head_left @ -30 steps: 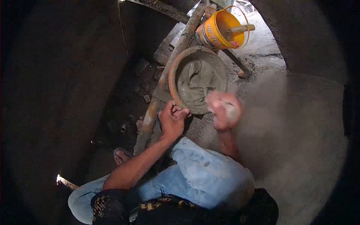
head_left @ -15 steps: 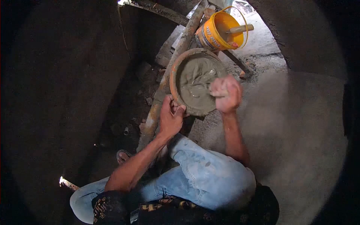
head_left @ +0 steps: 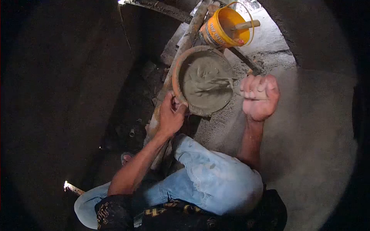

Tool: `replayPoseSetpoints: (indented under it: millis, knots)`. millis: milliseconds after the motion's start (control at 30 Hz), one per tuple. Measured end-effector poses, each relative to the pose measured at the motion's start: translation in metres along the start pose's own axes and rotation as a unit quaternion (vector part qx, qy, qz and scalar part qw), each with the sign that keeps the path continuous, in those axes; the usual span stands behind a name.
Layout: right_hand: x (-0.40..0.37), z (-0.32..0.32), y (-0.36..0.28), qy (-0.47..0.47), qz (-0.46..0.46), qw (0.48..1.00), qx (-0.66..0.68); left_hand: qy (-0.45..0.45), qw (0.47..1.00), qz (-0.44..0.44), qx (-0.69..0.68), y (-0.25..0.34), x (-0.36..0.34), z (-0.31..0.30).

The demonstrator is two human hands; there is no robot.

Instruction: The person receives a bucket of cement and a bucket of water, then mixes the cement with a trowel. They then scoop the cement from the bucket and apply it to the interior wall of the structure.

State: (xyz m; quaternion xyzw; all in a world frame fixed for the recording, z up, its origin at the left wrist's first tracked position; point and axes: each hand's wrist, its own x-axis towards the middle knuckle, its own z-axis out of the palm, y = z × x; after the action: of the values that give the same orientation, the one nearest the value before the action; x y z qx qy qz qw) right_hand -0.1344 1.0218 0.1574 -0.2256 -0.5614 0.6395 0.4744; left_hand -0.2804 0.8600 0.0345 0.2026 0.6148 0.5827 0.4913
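Observation:
A round, shallow basin [head_left: 176, 79] with an orange rim holds wet grey mortar [head_left: 208, 79]. My left hand [head_left: 171, 115] pinches its near left rim, thumb on top and fingers curled around the edge. Just off the right side of the basin, my right hand [head_left: 260, 96] is closed in a fist around the handle of a trowel [head_left: 232, 81]. Only a thin metal part of the trowel shows, at the right edge of the mortar; the fingers hide most of the handle. Smeared ridges and a dark groove mark the mortar's surface.
Beyond the basin stands a yellow bucket [head_left: 216, 32] with a wooden handle [head_left: 246, 25] sticking out. A long pole [head_left: 189, 38] runs along the basin's left side. Rough grey wall surface [head_left: 308, 134] lies to the right, and my bent knee [head_left: 227, 181] is below.
My right hand has moved right, from over the basin's edge to outside it, with the trowel drawn along. A new groove shows in the mortar. My left hand keeps its grip on the rim.

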Motion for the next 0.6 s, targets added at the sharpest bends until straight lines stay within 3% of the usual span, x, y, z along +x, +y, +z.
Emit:
replayPoseSetpoints:
  millis: [33, 67, 100, 133, 300, 367, 400, 467, 600]
  knots:
    - [-0.001, -0.01, 0.019, 0.001, -0.004, 1.0, 0.0, 0.012, 1.0, 0.014, -0.019, -0.005, -0.001, 0.001]
    - [-0.004, -0.032, 0.059, -0.021, -0.155, 0.964, -0.217, 0.011, 1.0, 0.018, -0.019, -0.013, 0.0, 0.003]
    - [-0.01, -0.048, 0.089, -0.041, -0.295, 0.858, -0.418, 0.017, 0.999, 0.003, -0.034, -0.023, 0.001, 0.004]
    - [-0.025, -0.049, 0.1, 0.07, 0.043, 0.99, -0.115, 0.023, 0.999, -0.01, -0.049, -0.027, 0.003, 0.005]
    - [-0.008, -0.004, 0.043, 0.108, 0.016, 0.986, -0.127, 0.008, 1.0, 0.01, -0.019, -0.016, -0.004, -0.001]
    - [-0.002, -0.016, 0.039, 0.053, -0.014, 0.995, 0.078, 0.006, 0.999, 0.015, -0.041, -0.02, 0.001, 0.0]
    - [-0.011, -0.024, 0.056, 0.054, -0.014, 0.995, 0.077, 0.009, 0.999, 0.007, -0.03, -0.024, 0.0, 0.0]
    - [-0.017, -0.024, 0.096, 0.073, -0.019, 0.976, -0.205, 0.011, 1.0, 0.013, -0.02, -0.02, 0.002, 0.001]
    - [-0.005, 0.004, 0.062, 0.125, -0.008, 0.983, -0.134, 0.006, 0.998, -0.015, -0.053, -0.005, -0.003, 0.001]
